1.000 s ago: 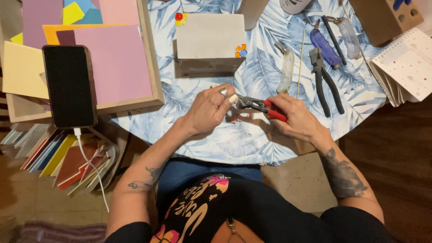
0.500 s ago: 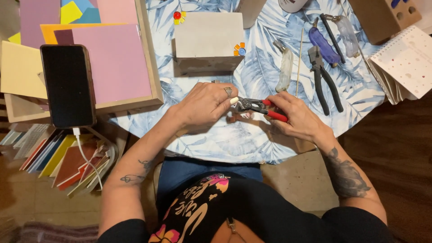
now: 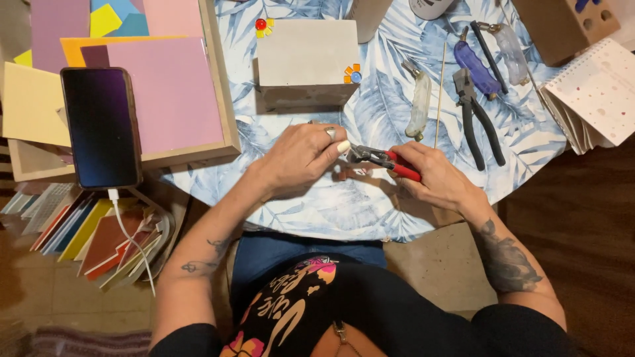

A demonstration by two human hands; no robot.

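Observation:
My right hand [image 3: 433, 177] grips the red handles of a small pair of nippers [image 3: 383, 159] over a blue leaf-patterned round table [image 3: 317, 205]. The metal jaws point left toward my left hand [image 3: 301, 157]. My left hand is curled with its fingertips pinched at the jaws; whatever small piece it holds there is hidden by the fingers. Beyond both hands stands a grey block [image 3: 307, 63] with small coloured glass bits at two corners.
A wooden tray [image 3: 221, 112] of coloured sheets lies at left, with a dark phone [image 3: 100, 129] on its edge and a white cable hanging down. Black-handled pliers [image 3: 477, 116], a blue tool [image 3: 477, 66], a clear glue tube [image 3: 420, 102] and a spiral notebook [image 3: 595, 92] lie at right.
My left hand has slid right and closed in on the nipper jaws. The right hand and nippers have stayed almost in place.

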